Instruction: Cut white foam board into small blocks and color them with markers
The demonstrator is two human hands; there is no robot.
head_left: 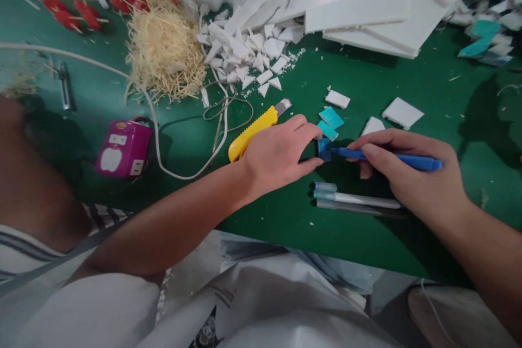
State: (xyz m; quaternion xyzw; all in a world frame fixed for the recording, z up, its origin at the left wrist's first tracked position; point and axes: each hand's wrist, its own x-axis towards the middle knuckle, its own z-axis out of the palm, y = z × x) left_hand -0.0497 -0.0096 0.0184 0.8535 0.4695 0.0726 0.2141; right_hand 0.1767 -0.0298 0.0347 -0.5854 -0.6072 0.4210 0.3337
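Between the thumb and a finger of my left hand (281,152) is a small blue-coloured foam piece (324,149), pinched by its edges. My right hand (416,168) grips a blue marker pen (420,162), its tip touching or almost touching the piece. Two turquoise-coloured foam pieces (331,118) lie just beyond my left fingers. Beside that hand rests a yellow utility knife (255,130) with its blade out. Below the right hand lie a white marker pen (362,199) and a loose pen cap (325,187).
White foam scraps (244,54) pile up behind the knife, near foam sheets (367,11) and a straw-like heap (165,49). A magenta box (124,148) and a white cable (157,136) are left. Another person's arm (32,168) reaches in at far left.
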